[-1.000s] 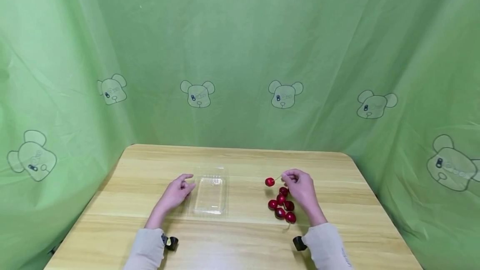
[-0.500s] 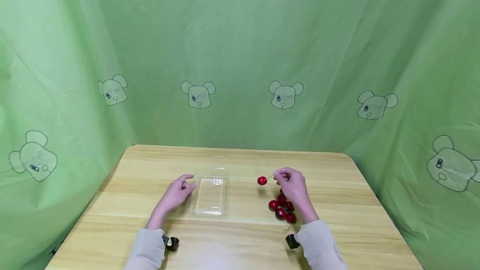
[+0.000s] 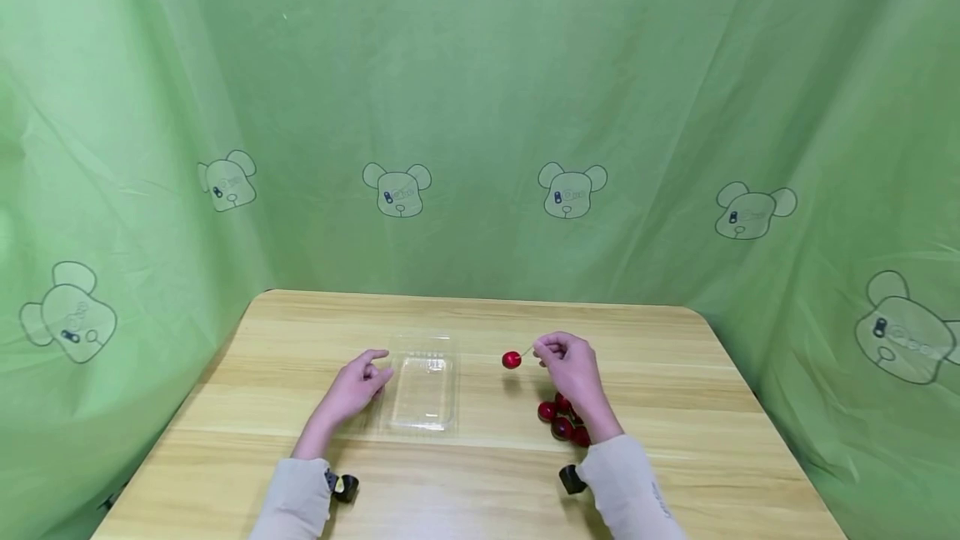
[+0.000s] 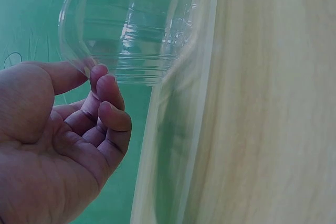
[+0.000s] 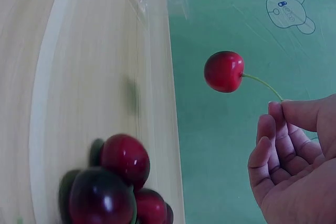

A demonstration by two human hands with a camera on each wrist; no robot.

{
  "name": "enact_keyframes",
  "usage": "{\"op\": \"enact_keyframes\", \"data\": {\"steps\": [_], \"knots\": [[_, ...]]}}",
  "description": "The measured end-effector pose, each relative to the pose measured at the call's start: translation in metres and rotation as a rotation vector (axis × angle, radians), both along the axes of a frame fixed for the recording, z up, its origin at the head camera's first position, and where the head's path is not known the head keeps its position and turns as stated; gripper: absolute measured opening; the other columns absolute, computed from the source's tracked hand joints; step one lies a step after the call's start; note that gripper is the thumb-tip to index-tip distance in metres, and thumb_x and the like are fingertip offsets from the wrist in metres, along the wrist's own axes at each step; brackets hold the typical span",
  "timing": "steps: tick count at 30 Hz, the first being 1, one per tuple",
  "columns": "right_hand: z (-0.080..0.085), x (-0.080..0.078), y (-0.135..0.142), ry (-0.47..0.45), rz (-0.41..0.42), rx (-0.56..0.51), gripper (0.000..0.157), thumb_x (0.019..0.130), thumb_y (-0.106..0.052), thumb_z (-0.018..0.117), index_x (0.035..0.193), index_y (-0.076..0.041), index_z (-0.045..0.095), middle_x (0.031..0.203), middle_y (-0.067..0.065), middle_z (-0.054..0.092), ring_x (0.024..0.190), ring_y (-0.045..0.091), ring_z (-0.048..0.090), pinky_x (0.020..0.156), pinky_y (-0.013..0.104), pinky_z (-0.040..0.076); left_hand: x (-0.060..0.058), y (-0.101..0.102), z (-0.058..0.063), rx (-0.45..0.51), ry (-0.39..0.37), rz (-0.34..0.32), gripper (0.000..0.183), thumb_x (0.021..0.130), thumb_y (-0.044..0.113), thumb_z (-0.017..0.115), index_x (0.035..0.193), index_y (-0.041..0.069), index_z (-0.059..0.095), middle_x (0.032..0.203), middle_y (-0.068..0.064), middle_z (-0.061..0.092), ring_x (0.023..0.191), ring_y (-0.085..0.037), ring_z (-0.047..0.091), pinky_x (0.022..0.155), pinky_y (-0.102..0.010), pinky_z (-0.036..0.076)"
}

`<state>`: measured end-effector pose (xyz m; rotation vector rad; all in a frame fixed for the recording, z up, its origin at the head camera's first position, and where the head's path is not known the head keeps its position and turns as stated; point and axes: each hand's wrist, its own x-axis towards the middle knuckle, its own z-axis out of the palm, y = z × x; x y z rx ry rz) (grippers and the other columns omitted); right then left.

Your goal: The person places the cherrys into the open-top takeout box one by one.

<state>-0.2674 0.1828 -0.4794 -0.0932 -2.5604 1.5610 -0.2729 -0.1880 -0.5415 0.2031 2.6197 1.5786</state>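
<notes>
My right hand [image 3: 572,369] pinches the thin green stem of a red cherry [image 3: 512,360] between thumb and fingertips. The cherry [image 5: 224,71] hangs in the air above the table, left of that hand. A clear plastic box [image 3: 420,397] rests on the table, and its rim meets my left hand [image 3: 354,387]. In the left wrist view, the thumb and fingertips of the left hand [image 4: 68,135] pinch the edge of the plastic box [image 4: 131,40]. Several dark red cherries [image 3: 561,428] lie clustered near the right forearm, partly covered by it.
The wooden table [image 3: 480,490] has rounded far corners. A green curtain [image 3: 480,248] printed with bear heads hangs behind it and along both sides. A black wrist camera [image 3: 572,479] sits at the right cuff, another black wrist camera [image 3: 346,487] at the left.
My right hand has moved left from above the cherry cluster, carrying the cherry by its stem nearer the plastic box. My left hand and the box have stayed in place.
</notes>
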Motion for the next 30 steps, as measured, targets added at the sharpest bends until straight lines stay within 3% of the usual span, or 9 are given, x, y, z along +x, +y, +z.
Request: {"op": "enact_keyframes", "data": {"steps": [9, 19, 30], "knots": [[0.002, -0.005, -0.019, 0.008, 0.019, -0.011, 0.012, 0.099, -0.014, 0.07, 0.104, -0.003, 0.074, 0.096, 0.015, 0.074, 0.084, 0.024, 0.07, 0.068, 0.022, 0.053, 0.0, 0.0, -0.001, 0.005, 0.005, 0.0, 0.051, 0.104, 0.017, 0.063, 0.149, -0.002, 0.048, 0.075, -0.013, 0.065, 0.065, -0.02, 0.059, 0.064, -0.027, 0.046], [0.008, -0.01, -0.044, 0.002, 0.046, -0.003, 0.012, 0.098, -0.015, 0.071, 0.102, -0.005, 0.075, 0.092, 0.01, 0.073, 0.081, 0.019, 0.067, 0.071, 0.025, 0.053, -0.001, 0.0, -0.002, 0.007, 0.0, 0.005, 0.051, 0.104, 0.017, 0.063, 0.148, -0.002, 0.049, 0.076, -0.011, 0.064, 0.066, -0.02, 0.059, 0.062, -0.027, 0.046], [0.009, -0.018, -0.07, 0.042, 0.099, -0.009, 0.009, 0.096, -0.011, 0.073, 0.099, -0.003, 0.075, 0.088, 0.009, 0.073, 0.079, 0.02, 0.068, 0.067, 0.023, 0.054, -0.001, 0.0, 0.0, 0.006, -0.011, 0.005, 0.051, 0.103, 0.018, 0.064, 0.149, -0.001, 0.049, 0.077, -0.009, 0.065, 0.067, -0.019, 0.06, 0.063, -0.026, 0.047]]}}
